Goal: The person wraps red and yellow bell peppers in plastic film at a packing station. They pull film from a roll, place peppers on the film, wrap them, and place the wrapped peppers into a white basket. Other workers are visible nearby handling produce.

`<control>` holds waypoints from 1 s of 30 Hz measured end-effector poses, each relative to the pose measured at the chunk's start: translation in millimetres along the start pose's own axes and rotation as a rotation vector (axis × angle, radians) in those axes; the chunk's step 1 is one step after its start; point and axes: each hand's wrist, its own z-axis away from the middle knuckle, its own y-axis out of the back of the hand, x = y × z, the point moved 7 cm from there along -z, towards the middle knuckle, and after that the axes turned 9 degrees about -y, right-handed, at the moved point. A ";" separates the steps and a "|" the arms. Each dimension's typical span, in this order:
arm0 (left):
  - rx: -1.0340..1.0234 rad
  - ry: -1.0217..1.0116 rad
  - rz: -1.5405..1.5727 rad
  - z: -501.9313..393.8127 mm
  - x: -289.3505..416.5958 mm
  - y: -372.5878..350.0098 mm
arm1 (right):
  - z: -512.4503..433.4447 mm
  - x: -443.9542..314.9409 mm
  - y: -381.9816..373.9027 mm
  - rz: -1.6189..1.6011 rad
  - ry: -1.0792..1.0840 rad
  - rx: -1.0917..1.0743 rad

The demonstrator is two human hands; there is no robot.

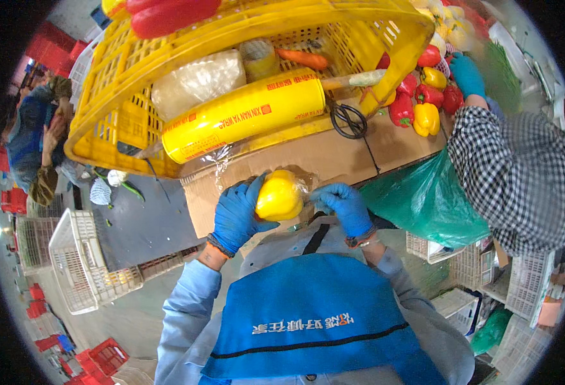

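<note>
My left hand (238, 215), in a blue glove, grips a yellow bell pepper (279, 196) from its left side. Clear cling film (306, 184) shows at the pepper's right side, where the gloved fingers of my right hand (342, 207) pinch it. Both hands are just above a cardboard sheet (198, 199) on the table. Beyond them, a large yellow roll of cling film (246, 115) lies on a rod across the front of a yellow plastic crate (133, 118). A loose strip of film (221, 161) hangs from the roll toward the cardboard.
Black-handled scissors (348, 120) hang beside the roll. Inside the crate are a carrot (304, 58), tape (258, 55) and a clear plastic bag (200, 82). Red and yellow peppers (426, 96) lie at right, near a co-worker's gloved hand (467, 77). A green plastic bag (426, 202) hangs off the table edge.
</note>
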 end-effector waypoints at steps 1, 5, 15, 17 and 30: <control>-0.019 0.013 -0.004 -0.4 -0.2 -1.5 | -6.2 4.1 2.2 -0.071 -0.046 0.024; -0.024 0.029 -0.006 -0.6 -0.1 -4.8 | -26.5 12.3 -4.0 -0.341 -0.105 0.116; -0.002 0.024 0.010 2.1 -2.8 -7.7 | -12.0 -18.3 -40.3 -0.166 0.014 -0.102; -0.035 0.041 -0.023 2.9 -3.3 -10.1 | -8.4 -29.0 -44.2 -0.153 0.140 -0.157; 0.022 0.031 0.006 2.8 0.8 -5.0 | 3.9 19.6 23.0 0.274 -0.532 0.018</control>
